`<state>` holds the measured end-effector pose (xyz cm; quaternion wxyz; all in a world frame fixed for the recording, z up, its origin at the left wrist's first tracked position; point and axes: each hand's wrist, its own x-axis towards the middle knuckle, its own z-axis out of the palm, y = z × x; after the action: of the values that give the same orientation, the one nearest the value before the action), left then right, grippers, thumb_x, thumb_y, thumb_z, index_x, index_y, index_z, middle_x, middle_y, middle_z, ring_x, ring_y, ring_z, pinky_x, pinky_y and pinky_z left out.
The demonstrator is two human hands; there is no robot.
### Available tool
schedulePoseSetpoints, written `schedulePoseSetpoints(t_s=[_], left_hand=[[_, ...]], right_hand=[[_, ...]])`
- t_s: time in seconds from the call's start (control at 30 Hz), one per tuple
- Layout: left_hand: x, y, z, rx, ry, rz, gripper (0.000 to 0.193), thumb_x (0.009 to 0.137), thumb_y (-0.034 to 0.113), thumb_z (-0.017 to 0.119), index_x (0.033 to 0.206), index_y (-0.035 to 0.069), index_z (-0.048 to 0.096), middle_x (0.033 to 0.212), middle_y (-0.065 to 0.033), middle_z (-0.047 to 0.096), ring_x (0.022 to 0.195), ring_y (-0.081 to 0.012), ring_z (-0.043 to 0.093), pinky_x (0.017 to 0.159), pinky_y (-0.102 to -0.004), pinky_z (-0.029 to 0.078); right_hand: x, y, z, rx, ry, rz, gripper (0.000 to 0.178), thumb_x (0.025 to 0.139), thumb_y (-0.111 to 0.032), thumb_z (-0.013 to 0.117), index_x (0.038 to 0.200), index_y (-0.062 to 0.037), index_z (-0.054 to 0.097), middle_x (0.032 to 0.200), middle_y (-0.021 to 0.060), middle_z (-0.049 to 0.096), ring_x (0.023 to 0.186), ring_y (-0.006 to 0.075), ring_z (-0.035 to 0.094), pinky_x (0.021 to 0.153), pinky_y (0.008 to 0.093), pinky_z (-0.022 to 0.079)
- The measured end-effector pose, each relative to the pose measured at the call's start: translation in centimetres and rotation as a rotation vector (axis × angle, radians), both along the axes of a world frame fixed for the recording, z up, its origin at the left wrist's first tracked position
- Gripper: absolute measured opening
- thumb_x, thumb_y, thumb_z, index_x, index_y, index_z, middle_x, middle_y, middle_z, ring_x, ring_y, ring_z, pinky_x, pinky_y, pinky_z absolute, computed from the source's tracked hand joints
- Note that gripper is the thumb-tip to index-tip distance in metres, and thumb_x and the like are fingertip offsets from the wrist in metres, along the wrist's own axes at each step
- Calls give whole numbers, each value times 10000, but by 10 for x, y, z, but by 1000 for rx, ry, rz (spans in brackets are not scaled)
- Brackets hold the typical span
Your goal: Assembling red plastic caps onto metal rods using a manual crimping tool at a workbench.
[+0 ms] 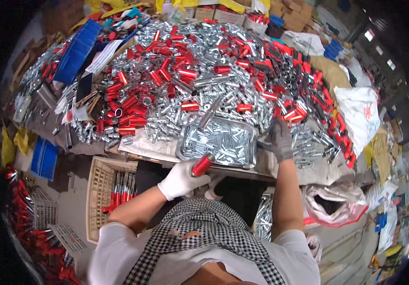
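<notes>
My left hand (180, 180), in a white glove, is closed around a short red tube (201, 165) with a silvery end, held upright and tilted just in front of the bench edge. My right hand (280, 140) wears a grey glove and reaches over the parts at the right of a metal tray (181, 148). Its thumb stands apart from its fingers, whose tips are partly lost among the dark and red pieces. Small silver pins (218, 142) fill the tray. A longer silver rod (210, 113) leans across the tray's far rim.
A large heap of silver parts (223, 90) and red tubes (128, 107) covers the bench. Red-handled pieces (328, 99) line its right side. A cream crate (95, 190) stands below left, a white sack (332, 204) below right. A blue bin (75, 52) lies at the far left.
</notes>
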<state>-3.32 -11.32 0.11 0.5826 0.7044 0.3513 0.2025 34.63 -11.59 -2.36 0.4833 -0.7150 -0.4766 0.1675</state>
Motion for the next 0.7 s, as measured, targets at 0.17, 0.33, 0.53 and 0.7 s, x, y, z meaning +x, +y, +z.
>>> schedulePoseSetpoints(t_s=[0.17, 0.33, 0.53, 0.7], left_hand=[[-5, 13, 3, 495, 115, -7, 352, 741, 204, 779, 1031, 45, 658, 844, -182, 661, 759, -332, 670, 711, -392, 527], [-6, 17, -1, 649, 111, -21, 383, 692, 121, 759, 1061, 64, 674, 848, -181, 671, 786, -367, 667, 717, -411, 540], [-18, 32, -6, 582, 206, 29, 310, 692, 161, 772, 974, 64, 685, 805, -180, 661, 753, -354, 670, 679, -411, 537], [-18, 45, 13, 509, 101, -23, 280, 733, 198, 797, 925, 36, 672, 757, -174, 658, 683, -330, 672, 635, -389, 532]], right_hand=[[-109, -29, 71, 115, -277, 621, 212, 831, -179, 704, 1007, -62, 688, 871, 117, 661, 795, 279, 638, 723, 360, 503], [-154, -23, 78, 168, -524, 802, 210, 826, -200, 715, 996, -81, 684, 907, 140, 657, 812, 348, 633, 746, 422, 506], [-159, 3, 94, -150, -383, 947, 356, 899, -294, 646, 1179, -79, 604, 997, 183, 665, 902, 370, 654, 792, 442, 521], [-146, 31, 85, -99, -305, 1129, 289, 908, -185, 630, 1167, -58, 608, 1020, 135, 656, 924, 288, 672, 760, 394, 540]])
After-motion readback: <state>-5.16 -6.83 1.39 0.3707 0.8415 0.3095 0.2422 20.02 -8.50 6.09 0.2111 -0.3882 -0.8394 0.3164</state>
